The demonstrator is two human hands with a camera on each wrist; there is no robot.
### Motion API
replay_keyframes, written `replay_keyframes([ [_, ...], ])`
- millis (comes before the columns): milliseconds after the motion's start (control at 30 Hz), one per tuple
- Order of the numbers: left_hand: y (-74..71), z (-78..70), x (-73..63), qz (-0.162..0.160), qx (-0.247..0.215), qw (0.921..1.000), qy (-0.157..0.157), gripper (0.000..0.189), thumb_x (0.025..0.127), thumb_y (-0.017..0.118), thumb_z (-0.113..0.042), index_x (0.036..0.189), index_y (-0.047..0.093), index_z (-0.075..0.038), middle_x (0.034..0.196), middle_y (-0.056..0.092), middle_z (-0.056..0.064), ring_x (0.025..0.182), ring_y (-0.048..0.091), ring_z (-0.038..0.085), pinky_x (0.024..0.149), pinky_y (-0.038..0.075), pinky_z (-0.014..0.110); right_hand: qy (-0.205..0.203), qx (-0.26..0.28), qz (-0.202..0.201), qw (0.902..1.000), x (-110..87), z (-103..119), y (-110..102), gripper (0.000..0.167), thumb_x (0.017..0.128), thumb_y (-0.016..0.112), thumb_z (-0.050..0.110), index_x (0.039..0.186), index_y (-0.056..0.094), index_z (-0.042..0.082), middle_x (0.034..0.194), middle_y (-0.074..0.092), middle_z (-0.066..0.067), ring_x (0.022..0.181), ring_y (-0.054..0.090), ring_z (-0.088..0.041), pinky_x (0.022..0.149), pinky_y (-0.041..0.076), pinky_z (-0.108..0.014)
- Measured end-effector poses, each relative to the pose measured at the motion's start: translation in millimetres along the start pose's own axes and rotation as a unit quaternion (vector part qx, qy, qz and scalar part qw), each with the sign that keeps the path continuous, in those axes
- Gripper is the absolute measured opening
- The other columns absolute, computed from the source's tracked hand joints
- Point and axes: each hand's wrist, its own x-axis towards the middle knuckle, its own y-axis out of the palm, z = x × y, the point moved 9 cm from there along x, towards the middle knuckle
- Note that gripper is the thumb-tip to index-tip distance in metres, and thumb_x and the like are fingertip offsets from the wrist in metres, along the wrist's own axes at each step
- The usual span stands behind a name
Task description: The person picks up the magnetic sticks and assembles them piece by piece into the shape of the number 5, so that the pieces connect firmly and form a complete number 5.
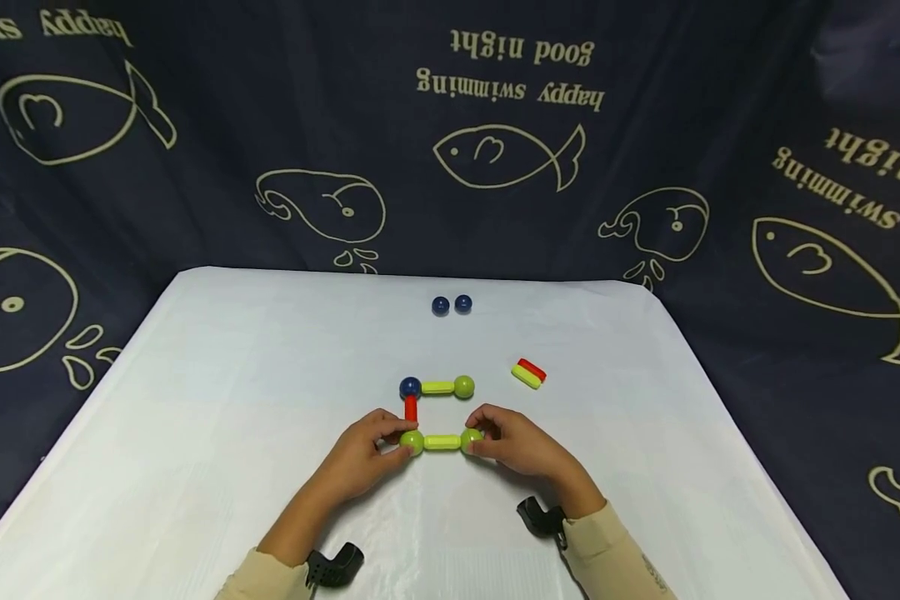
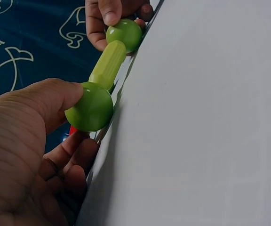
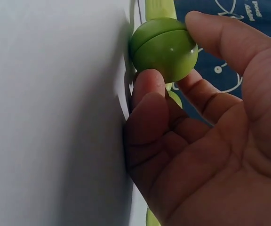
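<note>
On the white table a figure of rods and balls lies open on its right side. A dark blue ball [image 1: 410, 387] forms its far left corner, joined by a yellow-green rod [image 1: 438, 387] to a green ball [image 1: 464, 387]. From the blue ball a red rod [image 1: 411, 408] runs toward the near left green ball [image 1: 412, 442], which my left hand [image 1: 360, 457] pinches between thumb and fingers. A second yellow-green rod [image 1: 442, 442] links it to the near right green ball [image 3: 166, 49]. My right hand [image 1: 523, 443] grips that ball with thumb and fingers.
Two loose dark blue balls [image 1: 452, 305] sit near the table's far edge. Right of the figure, a loose red rod [image 1: 532, 369] and a yellow-green rod [image 1: 526, 377] lie side by side. Dark printed cloth [image 1: 390, 108] hangs behind the white table [image 1: 270, 350].
</note>
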Motion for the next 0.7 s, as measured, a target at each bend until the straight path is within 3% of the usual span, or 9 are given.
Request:
replay_keyframes([
  [167, 1.8, 0.6, 0.4, 0.010, 0.012, 0.9999, -0.007, 0.037, 0.083, 0.081, -0.014, 0.120, 0.072, -0.013, 0.099, 0.058, -0.009, 0.092, 0.059, 0.011, 0.077, 0.050, 0.028, -0.010, 0.016, 0.017, 0.9997, 2.5, -1.4, -8.8, 0.025, 0.092, 0.071, 0.018, 0.114, 0.063, 0.010, 0.097, 0.062, -0.001, 0.082, 0.056, -0.017, 0.068, 0.047, -0.028],
  [267, 3.1, 2.0, -1.3, 0.014, 0.023, 0.9995, -0.016, 0.038, 0.083, 0.081, -0.015, 0.120, 0.072, -0.014, 0.099, 0.057, -0.012, 0.092, 0.059, 0.010, 0.077, 0.050, 0.028, -0.001, 0.007, 0.003, 1.0000, 2.5, -5.6, -27.0, 0.027, 0.093, 0.070, 0.017, 0.117, 0.062, 0.007, 0.107, 0.065, -0.005, 0.085, 0.061, -0.018, 0.069, 0.051, -0.030],
  [367, 2.9, 2.3, -2.8, 0.010, 0.028, 0.9994, -0.018, 0.036, 0.083, 0.081, -0.015, 0.118, 0.072, -0.015, 0.098, 0.058, -0.012, 0.091, 0.059, 0.011, 0.075, 0.049, 0.028, 0.006, -0.041, -0.051, 0.9978, 3.0, -9.3, -56.0, 0.027, 0.093, 0.070, 0.015, 0.117, 0.063, 0.005, 0.112, 0.065, -0.009, 0.088, 0.063, -0.019, 0.071, 0.051, -0.033],
  [500, 2.5, 1.7, -2.4, 0.008, 0.027, 0.9995, -0.013, 0.036, 0.084, 0.081, -0.015, 0.118, 0.072, -0.015, 0.097, 0.058, -0.013, 0.090, 0.059, 0.010, 0.073, 0.049, 0.027, 0.008, -0.138, -0.110, 0.9843, 8.2, -11.4, -88.7, 0.023, 0.092, 0.071, 0.013, 0.111, 0.064, 0.002, 0.104, 0.065, -0.010, 0.087, 0.059, -0.020, 0.073, 0.049, -0.037],
  [600, 2.4, 1.3, -0.2, 0.006, 0.026, 0.9996, -0.007, 0.036, 0.084, 0.081, -0.015, 0.118, 0.071, -0.015, 0.097, 0.058, -0.013, 0.090, 0.059, 0.011, 0.073, 0.049, 0.027, 0.007, -0.177, -0.124, 0.9762, 15.4, -13.8, -100.9, 0.023, 0.092, 0.071, 0.011, 0.111, 0.065, 0.000, 0.103, 0.064, -0.010, 0.089, 0.058, -0.023, 0.078, 0.049, -0.042],
  [700, 3.5, 1.3, 1.8, 0.007, 0.022, 0.9997, -0.002, 0.036, 0.084, 0.081, -0.014, 0.118, 0.071, -0.014, 0.097, 0.059, -0.012, 0.090, 0.059, 0.011, 0.073, 0.049, 0.027, 0.017, -0.187, -0.114, 0.9755, 21.1, -20.1, -103.4, 0.028, 0.093, 0.070, 0.010, 0.117, 0.065, -0.001, 0.109, 0.065, -0.013, 0.095, 0.059, -0.026, 0.086, 0.048, -0.046],
])
